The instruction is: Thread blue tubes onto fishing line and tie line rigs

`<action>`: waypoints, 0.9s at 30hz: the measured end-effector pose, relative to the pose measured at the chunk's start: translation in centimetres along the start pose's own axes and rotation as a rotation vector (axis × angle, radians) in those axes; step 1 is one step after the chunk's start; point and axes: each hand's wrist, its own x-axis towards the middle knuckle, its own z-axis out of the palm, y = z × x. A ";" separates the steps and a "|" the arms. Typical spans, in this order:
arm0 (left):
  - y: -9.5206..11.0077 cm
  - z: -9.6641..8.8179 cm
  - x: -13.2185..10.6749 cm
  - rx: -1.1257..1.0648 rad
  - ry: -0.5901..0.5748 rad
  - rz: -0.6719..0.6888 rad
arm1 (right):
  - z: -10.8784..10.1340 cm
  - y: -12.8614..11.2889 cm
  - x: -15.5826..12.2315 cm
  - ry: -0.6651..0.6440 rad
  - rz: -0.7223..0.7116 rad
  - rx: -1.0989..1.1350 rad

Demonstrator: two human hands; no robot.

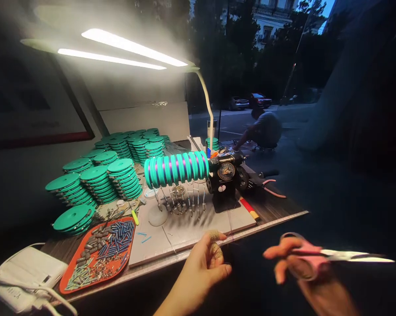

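Observation:
My left hand (208, 259) is over the front edge of the bench, its fingers curled and tape wrapped on some of them. A thin line (230, 224) runs down near its index fingertip; whether the fingers grip it I cannot make out. My right hand (313, 276), out past the bench edge, holds pink-handled scissors (343, 256) with the blades pointing right. Ahead, a row of green spools (176, 169) with purple bands sits on the shaft of a black winding machine (226, 188) with a round dial. Small weighted rigs (193, 206) hang beneath the spools.
Stacks of green discs (119, 175) fill the back left. An orange tray (129, 245) of small metal parts and a white power box (27, 276) lie front left. Pink-handled pliers (273, 188) rest at right, under a bright lamp (135, 46). A person (264, 129) crouches outside.

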 end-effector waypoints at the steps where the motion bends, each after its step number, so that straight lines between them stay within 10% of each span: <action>1: 0.0 0.1 -0.1 0.011 0.005 0.003 | 1.9 0.5 -0.8 -0.120 0.086 0.091; 8: -0.6 0.3 -0.4 0.003 0.032 0.051 | 8.0 1.8 -1.6 -0.144 0.114 0.214; 18: -1.3 0.0 0.0 0.046 0.175 0.052 | 7.6 1.8 -0.9 -0.162 0.038 0.068; 27: -1.5 0.3 -0.2 0.607 0.337 0.164 | 7.0 1.2 -1.1 -0.141 0.044 -0.010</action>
